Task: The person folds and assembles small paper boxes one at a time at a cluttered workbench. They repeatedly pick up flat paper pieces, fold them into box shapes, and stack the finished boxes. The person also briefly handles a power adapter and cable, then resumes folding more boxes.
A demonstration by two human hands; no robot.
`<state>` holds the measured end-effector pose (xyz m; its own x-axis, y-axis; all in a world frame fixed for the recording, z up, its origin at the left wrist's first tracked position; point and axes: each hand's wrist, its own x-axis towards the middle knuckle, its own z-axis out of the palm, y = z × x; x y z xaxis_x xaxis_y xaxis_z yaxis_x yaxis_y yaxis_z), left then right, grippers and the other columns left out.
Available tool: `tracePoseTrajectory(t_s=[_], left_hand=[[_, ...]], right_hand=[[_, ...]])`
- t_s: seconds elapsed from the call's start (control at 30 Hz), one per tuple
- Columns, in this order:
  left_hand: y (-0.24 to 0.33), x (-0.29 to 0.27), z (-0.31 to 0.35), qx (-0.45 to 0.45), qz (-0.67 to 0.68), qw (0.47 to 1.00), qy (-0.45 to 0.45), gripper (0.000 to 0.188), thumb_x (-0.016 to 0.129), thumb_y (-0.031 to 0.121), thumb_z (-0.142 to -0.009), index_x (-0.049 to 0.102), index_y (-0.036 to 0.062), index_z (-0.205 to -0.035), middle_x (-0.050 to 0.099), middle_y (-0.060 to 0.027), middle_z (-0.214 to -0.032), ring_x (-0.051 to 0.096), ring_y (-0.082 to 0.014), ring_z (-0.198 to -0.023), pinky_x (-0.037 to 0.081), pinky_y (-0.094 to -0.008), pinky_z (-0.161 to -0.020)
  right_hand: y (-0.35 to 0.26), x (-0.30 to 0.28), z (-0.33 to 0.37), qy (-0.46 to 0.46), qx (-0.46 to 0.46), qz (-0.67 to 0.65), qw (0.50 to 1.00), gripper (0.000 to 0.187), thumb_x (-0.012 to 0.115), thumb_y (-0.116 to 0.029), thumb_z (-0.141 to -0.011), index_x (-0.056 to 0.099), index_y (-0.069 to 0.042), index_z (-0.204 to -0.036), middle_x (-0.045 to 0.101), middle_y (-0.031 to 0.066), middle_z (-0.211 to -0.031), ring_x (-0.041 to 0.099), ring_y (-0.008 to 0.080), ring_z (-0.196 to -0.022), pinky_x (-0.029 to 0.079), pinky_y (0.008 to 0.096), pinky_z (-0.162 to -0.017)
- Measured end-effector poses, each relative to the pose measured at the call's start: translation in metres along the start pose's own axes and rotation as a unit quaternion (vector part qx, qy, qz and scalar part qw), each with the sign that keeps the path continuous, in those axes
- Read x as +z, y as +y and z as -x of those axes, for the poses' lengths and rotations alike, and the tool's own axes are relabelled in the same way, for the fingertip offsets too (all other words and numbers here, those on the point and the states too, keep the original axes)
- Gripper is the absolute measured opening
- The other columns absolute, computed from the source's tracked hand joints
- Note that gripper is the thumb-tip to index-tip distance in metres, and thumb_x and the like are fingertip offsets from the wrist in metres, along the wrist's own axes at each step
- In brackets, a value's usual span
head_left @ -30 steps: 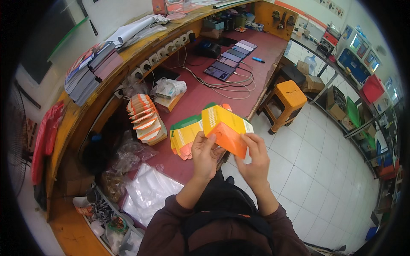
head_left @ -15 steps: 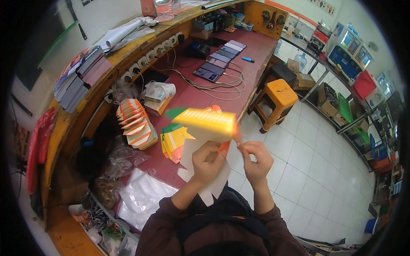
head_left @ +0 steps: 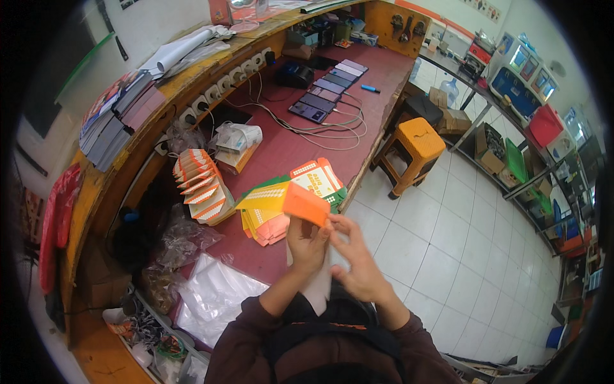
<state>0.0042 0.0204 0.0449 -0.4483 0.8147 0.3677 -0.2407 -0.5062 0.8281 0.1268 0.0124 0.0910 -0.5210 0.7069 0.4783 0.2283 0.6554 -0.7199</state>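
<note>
A cardboard food box (head_left: 306, 203), orange and yellow outside with a plain pale inside, is being folded in front of me. My left hand (head_left: 306, 248) grips it from below, fingers closed around its lower part. My right hand (head_left: 358, 262) is at its right edge, fingertips touching the orange panel while the thumb stands apart. Just beyond lie flat printed box blanks (head_left: 318, 177) in white, orange and green. More yellow and orange blanks (head_left: 265, 225) are fanned out beside them. To the left stands a row of folded boxes (head_left: 201, 185), nested together.
Clear plastic bags (head_left: 220, 301) lie at the near left of the red tabletop (head_left: 281, 153). A row of phones (head_left: 329, 89) with white cables (head_left: 307, 131) sits farther back, near a blue marker (head_left: 370, 89). A yellow stool (head_left: 419, 144) stands on the tiled floor at right.
The box has turned and dropped, so its orange panel now faces up. My right hand has shifted left, its pinch loosened and fingers spread. The printed blanks behind have come into view.
</note>
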Motion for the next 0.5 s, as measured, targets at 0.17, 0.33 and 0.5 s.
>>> tracePoseTrajectory(t_s=[0.17,0.33,0.5], left_hand=[[-0.02,-0.004,-0.009,0.11,-0.091,0.989,0.027,0.018,0.059,0.013,-0.089,0.054,-0.0006,-0.099,0.058,-0.0067,-0.092,0.057,-0.0134,-0.08,0.047,-0.0268,-0.072],[-0.009,-0.019,-0.002,0.114,-0.253,0.935,-0.221,0.019,0.067,0.017,-0.082,0.056,0.0034,-0.09,0.056,-0.0086,-0.08,0.059,-0.0207,-0.071,0.047,-0.0295,-0.064],[-0.004,-0.009,0.01,0.172,-0.411,0.842,-0.304,0.02,0.073,0.017,-0.076,0.059,0.0044,-0.079,0.058,-0.0074,-0.075,0.06,-0.0164,-0.068,0.047,-0.029,-0.06]], right_hand=[[0.002,0.018,0.009,-0.03,0.23,-0.092,0.968,0.041,0.062,-0.016,-0.083,0.05,0.0,-0.118,0.051,0.022,-0.112,0.059,0.0284,-0.09,0.049,0.0351,-0.073],[0.023,-0.015,0.012,0.083,0.384,-0.036,0.919,0.011,0.063,-0.011,-0.084,0.06,0.0,-0.081,0.062,0.0117,-0.068,0.058,0.0128,-0.047,0.046,0.0291,-0.048],[0.024,-0.017,0.006,0.187,0.244,-0.11,0.945,0.006,0.064,-0.004,-0.082,0.061,0.001,-0.081,0.064,0.0118,-0.082,0.061,0.0112,-0.06,0.047,0.0268,-0.049]])
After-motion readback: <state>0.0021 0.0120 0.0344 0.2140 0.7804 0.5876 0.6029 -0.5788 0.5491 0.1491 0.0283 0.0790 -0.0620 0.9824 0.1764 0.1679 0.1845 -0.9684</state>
